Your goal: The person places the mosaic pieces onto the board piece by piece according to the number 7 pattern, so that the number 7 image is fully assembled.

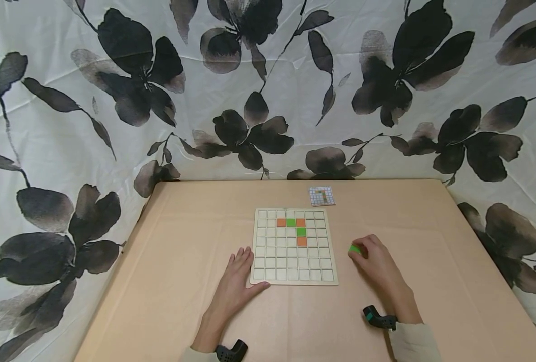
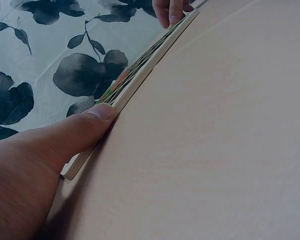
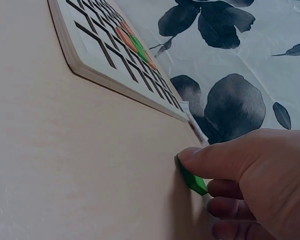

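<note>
A square white grid board (image 1: pixel 277 264) lies on the table, with orange and green square tiles (image 1: pixel 301 232) set in several of its upper cells. My left hand (image 1: pixel 237 281) rests at the board's lower left corner, fingers straight along its side; in the left wrist view the thumb (image 2: pixel 102 112) touches the edge. To the right of the board, my right hand (image 1: pixel 378 259) pinches a green tile (image 3: pixel 192 179) between thumb and fingers, just off the board. The tile is partly hidden by the fingers in the head view.
A small card (image 1: pixel 322 196) printed with a coloured grid pattern lies behind the board, near the table's far edge. The light wooden table (image 1: pixel 182 226) spreads around the board. A white cloth with dark flowers (image 1: pixel 295 90) hangs behind and beside it.
</note>
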A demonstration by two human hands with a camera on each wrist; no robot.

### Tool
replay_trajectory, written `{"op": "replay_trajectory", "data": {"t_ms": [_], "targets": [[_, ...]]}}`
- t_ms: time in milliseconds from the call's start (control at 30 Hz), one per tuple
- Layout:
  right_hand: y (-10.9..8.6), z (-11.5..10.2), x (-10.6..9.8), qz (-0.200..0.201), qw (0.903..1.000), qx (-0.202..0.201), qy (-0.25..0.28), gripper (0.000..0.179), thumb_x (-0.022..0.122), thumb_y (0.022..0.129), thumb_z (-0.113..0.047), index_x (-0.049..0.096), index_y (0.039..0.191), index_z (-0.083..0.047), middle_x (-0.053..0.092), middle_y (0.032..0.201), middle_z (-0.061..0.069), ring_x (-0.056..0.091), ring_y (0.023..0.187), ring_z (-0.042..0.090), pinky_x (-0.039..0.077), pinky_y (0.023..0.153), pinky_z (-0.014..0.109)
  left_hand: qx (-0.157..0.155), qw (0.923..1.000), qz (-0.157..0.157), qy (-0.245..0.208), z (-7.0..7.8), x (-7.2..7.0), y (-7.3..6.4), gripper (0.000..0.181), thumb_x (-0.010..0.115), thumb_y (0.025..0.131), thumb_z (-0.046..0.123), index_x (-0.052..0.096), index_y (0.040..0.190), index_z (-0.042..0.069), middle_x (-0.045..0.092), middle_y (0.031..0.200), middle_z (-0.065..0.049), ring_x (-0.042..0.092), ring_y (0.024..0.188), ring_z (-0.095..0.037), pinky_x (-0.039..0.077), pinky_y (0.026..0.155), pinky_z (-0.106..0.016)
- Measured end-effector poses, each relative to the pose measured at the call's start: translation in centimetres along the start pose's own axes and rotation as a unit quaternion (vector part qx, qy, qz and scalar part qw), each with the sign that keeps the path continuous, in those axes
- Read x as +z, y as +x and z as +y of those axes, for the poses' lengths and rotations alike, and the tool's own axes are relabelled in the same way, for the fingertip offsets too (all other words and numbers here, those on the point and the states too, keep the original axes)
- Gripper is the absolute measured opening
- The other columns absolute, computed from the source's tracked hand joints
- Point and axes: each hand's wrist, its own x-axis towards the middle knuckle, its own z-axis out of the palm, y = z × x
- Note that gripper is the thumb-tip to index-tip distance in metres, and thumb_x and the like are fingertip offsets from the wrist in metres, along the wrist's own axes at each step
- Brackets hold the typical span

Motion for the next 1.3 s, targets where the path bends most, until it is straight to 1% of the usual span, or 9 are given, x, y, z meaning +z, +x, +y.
{"op": "replay_trajectory", "data": {"t_ms": [200,467,700,900,1133,1300], "targets": [[-0.12,0.17,-0.18,-0.002,1.0000,-0.003,-0.006,0.031,0.073,0.091,-0.019,0.069,0.113,0.002,0.058,0.104,0.010,0.054,0.088,0.021,0.053,0.076,0.037,0.005,1.0000,0.003,0.003,-0.02,0.02,-0.02,0.096,0.073,0.082,0.060,0.044,0.148,-0.003,0.040,0.158,-0.019,0.030,0.152,-0.034,0.017,0.131,-0.043],[-0.18,0.15,-0.16,-0.004,1.0000,-0.001,-0.007,0.025,0.074,0.090,-0.017,0.071,0.107,0.001,0.059,0.100,0.009,0.055,0.087,0.019,0.054,0.076,0.034,0.005,1.0000,0.003,0.004,0.01,0.02,-0.06,0.095,0.072,0.082,0.060,0.044,0.148,-0.003,0.040,0.157,-0.019,0.030,0.152,-0.034,0.017,0.131,-0.043],[-0.24,0.16,-0.16,-0.003,1.0000,-0.004,-0.002,0.023,0.074,0.091,-0.017,0.068,0.106,0.000,0.058,0.099,0.009,0.055,0.086,0.019,0.052,0.071,0.027,0.001,1.0000,0.001,0.004,0.00,0.09,-0.08,0.096,0.073,0.082,0.060,0.044,0.148,-0.003,0.041,0.158,-0.019,0.030,0.152,-0.033,0.018,0.131,-0.043],[-0.22,0.11,-0.15,0.004,0.9999,-0.012,0.006,0.023,0.075,0.090,-0.016,0.066,0.104,-0.001,0.059,0.094,0.008,0.054,0.082,0.017,0.049,0.068,0.023,-0.007,1.0000,-0.003,0.004,-0.08,0.17,0.03,0.096,0.073,0.081,0.062,0.045,0.148,-0.001,0.040,0.158,-0.018,0.030,0.152,-0.032,0.017,0.131,-0.043],[-0.08,0.26,-0.36,-0.015,0.9998,-0.001,0.010,0.024,0.074,0.091,-0.018,0.065,0.106,-0.003,0.060,0.095,0.007,0.054,0.084,0.016,0.049,0.068,0.022,-0.008,1.0000,-0.002,0.003,0.05,0.09,0.03,0.096,0.073,0.081,0.061,0.044,0.149,-0.001,0.040,0.158,-0.018,0.030,0.152,-0.032,0.018,0.131,-0.044],[-0.06,0.28,-0.45,-0.026,0.9994,0.003,0.022,0.024,0.074,0.091,-0.016,0.063,0.107,-0.003,0.060,0.092,0.005,0.052,0.081,0.015,0.046,0.063,0.020,-0.007,1.0000,0.001,0.001,0.12,0.02,-0.04,0.096,0.073,0.081,0.061,0.045,0.148,-0.002,0.040,0.158,-0.019,0.030,0.152,-0.032,0.018,0.131,-0.043]]}}
